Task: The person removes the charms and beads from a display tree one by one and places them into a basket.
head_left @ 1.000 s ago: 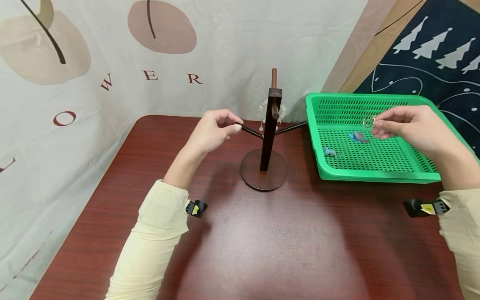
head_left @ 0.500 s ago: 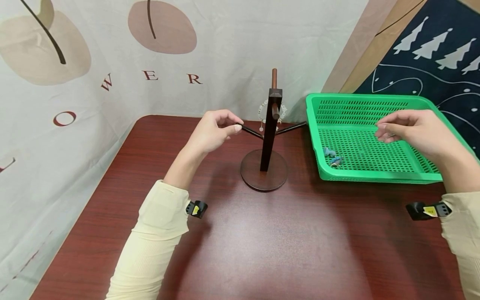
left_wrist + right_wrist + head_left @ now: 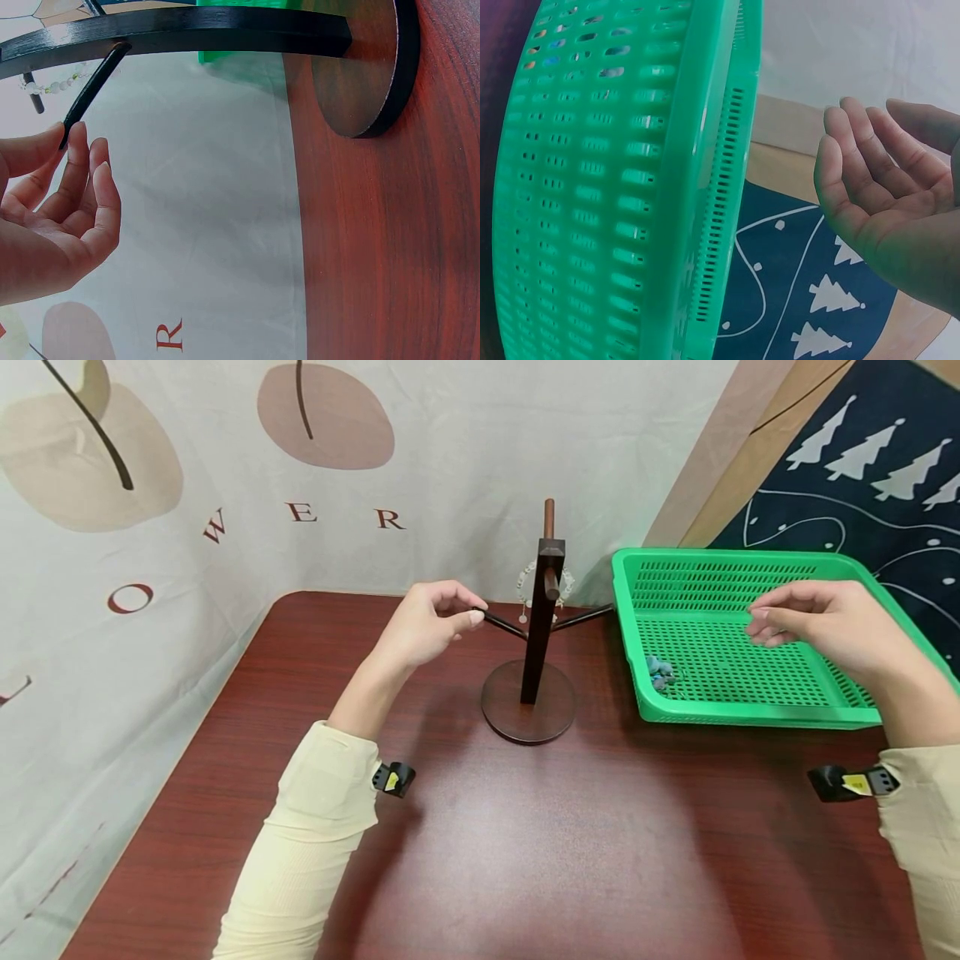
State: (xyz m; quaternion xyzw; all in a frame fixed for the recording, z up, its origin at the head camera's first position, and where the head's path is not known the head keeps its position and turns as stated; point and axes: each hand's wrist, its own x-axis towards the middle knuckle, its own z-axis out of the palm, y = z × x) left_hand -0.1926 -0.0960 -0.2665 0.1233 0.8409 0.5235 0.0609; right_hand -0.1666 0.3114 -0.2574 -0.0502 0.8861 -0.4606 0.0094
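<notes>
The stand (image 3: 529, 693) is on the table (image 3: 480, 852), with the basket (image 3: 750, 714) just to its right. A bracelet (image 3: 525, 583) hangs behind the stand's post. Beads (image 3: 660, 670) lie in the basket's near left corner.

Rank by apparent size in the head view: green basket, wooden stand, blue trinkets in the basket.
1. green basket
2. wooden stand, nearly as tall but much slimmer
3. blue trinkets, far the smallest

The head camera looked forward and down over the dark reddish-brown wooden table (image 3: 525, 843), both arms in frame. The left wrist view sat close, rolled sideways, sharing the dark wooden branching stand (image 3: 534, 635) (image 3: 225, 26). The right wrist view hugged the green perforated plastic basket (image 3: 750, 635) (image 3: 630, 187).
</notes>
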